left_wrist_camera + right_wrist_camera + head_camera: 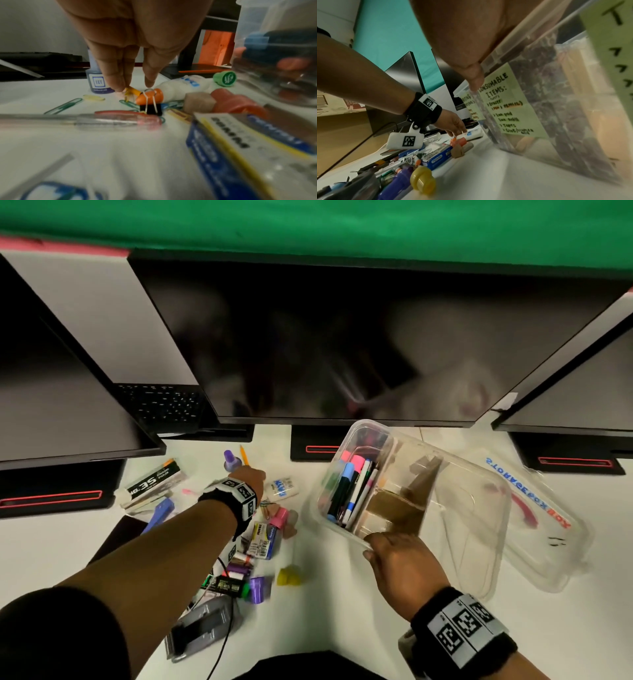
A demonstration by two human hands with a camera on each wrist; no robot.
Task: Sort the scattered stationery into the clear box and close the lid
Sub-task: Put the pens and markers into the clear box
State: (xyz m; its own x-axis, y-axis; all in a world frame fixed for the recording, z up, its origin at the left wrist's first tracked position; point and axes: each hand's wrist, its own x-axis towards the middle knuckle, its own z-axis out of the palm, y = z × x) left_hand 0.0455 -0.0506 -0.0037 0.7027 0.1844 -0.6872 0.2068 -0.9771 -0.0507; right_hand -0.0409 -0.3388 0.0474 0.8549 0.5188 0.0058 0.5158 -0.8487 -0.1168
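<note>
The clear box stands tilted right of centre on the white desk, with cardboard dividers, and pens and highlighters in its left compartment. My right hand grips its near rim, thumb on the labelled outer wall. My left hand reaches to the far side of the scattered pile. Its straight fingers point down and touch the end of a yellow pencil, thumb just apart. A white glue bottle and a black binder clip lie right beside it.
The box's lid lies flat to the right. A purple bottle, paper clips, a staples box, a yellow stamp and a grey hole punch are scattered on the left. Monitors line the back.
</note>
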